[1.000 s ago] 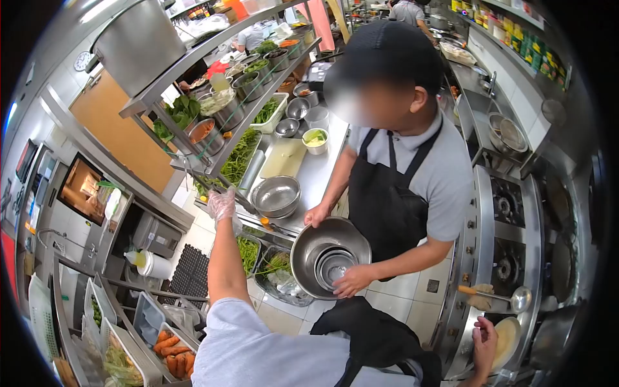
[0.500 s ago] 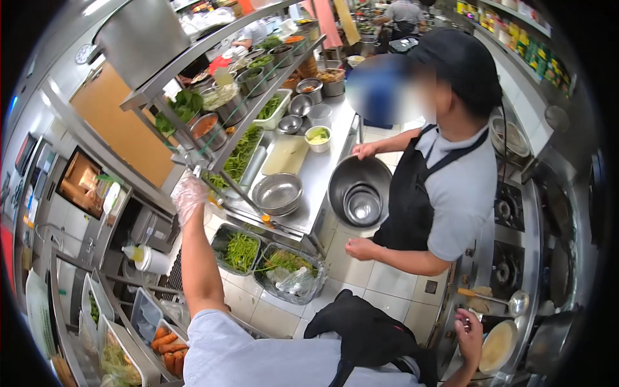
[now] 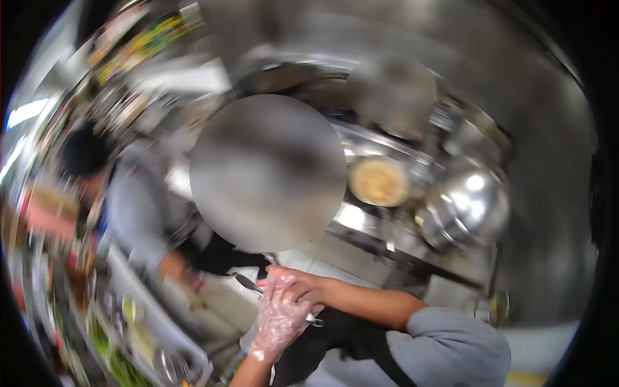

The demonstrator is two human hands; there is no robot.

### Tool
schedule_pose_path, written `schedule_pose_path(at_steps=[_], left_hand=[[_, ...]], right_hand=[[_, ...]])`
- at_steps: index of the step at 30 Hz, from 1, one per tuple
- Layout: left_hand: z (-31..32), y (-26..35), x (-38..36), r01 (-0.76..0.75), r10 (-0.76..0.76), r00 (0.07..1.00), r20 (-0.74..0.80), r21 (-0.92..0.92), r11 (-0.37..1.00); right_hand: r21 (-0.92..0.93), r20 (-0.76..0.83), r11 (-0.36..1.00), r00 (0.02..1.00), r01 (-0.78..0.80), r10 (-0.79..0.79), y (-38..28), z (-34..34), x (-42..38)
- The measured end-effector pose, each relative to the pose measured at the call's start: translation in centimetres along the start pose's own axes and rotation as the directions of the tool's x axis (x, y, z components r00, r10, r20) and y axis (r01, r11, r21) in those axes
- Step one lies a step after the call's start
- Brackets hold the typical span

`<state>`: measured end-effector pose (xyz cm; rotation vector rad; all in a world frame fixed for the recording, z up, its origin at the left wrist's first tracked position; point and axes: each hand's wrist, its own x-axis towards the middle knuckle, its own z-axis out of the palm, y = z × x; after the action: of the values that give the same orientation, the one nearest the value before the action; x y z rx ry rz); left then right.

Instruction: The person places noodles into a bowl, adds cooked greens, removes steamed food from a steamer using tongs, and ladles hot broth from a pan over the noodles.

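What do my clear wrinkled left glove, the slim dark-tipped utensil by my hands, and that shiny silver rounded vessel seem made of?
Clear wrinkled left glove: apparently glossy plastic film, since skin shows through. Slim dark-tipped utensil: possibly metal, from a pale glint; blur leaves it open. Shiny silver rounded vessel: likely polished steel, from its bright highlights.

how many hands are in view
3: the gloved left hand and right hand together at bottom centre, plus a co-worker's hand further left; blur may hide more.

Motion blur, glare on metalware (image 3: 467, 205)
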<state>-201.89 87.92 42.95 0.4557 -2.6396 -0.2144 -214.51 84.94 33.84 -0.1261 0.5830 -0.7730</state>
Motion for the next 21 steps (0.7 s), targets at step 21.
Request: schedule_pose_path(at_steps=[21], left_hand=[[16.3,1.0,14.2,0.496,-0.384,0.729,0.567,-0.824,-0.274]], right_hand=[[-0.505,-0.215,0.486,-0.442,-0.714,-0.871,-24.9,-23.4,-54.4]])
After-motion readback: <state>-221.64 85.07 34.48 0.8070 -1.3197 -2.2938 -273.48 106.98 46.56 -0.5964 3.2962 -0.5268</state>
